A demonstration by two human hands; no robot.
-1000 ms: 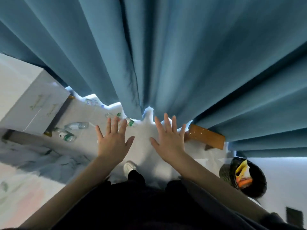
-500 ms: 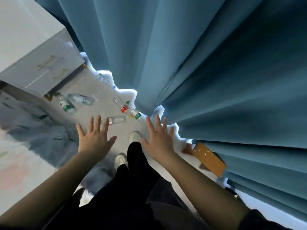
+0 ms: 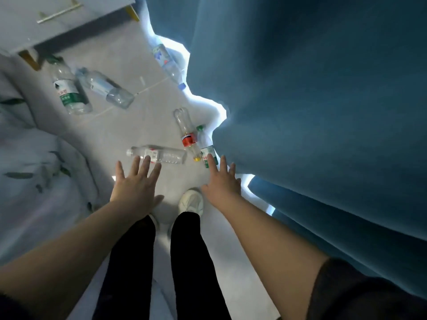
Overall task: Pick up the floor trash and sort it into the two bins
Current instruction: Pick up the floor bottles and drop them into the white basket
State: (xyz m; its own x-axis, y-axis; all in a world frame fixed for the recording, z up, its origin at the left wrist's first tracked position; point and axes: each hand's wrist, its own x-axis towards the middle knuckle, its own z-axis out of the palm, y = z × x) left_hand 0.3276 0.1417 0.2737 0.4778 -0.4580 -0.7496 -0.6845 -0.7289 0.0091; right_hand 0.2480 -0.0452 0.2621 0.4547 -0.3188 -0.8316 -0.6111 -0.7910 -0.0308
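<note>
Several empty plastic bottles lie on the pale floor. A clear bottle (image 3: 159, 154) lies sideways just beyond my left hand (image 3: 136, 185), which is spread open above the floor. A red-labelled bottle (image 3: 187, 133) and a green-labelled bottle (image 3: 206, 146) lie side by side at the curtain's edge; my right hand (image 3: 223, 181) is open, its fingertips over the green-labelled one's lower end. Farther off lie a big green-labelled bottle (image 3: 68, 88), a clear bottle (image 3: 106, 88) and a blue-capped bottle (image 3: 167, 63). No bin is in view.
A heavy blue curtain (image 3: 312, 100) fills the right side and hangs to the floor. A white cabinet (image 3: 57, 17) with gold handles stands at the top left. A bed with pale leaf-print bedding (image 3: 30, 169) lies on the left. My feet (image 3: 191, 200) stand between my hands.
The view has tilted down and moved forward; the bottles are now close. Both hands stay open and have come nearer the bottles. The brown board and black bin have gone out of view.
</note>
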